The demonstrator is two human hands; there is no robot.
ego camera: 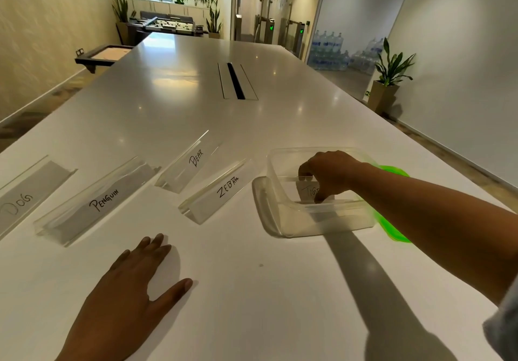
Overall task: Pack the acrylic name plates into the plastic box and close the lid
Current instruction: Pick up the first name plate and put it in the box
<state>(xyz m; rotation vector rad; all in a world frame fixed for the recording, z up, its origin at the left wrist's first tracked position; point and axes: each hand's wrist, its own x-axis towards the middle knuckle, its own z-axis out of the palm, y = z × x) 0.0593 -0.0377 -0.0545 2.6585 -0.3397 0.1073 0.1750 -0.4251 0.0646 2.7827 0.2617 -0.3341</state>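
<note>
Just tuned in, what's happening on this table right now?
A person is packing clear name plates into a clear plastic box. The right hand is inside the box, gripping the plate marked Tiger. The left hand lies flat and empty on the white table. Four plates are still out: Dog, Penguin, Bear and Zebra. The green lid lies beside the box, not on it.

Bright, even daylight; glare patches on the white table (pixel 196 102); soft shadows, wide-angle edge bending.
</note>
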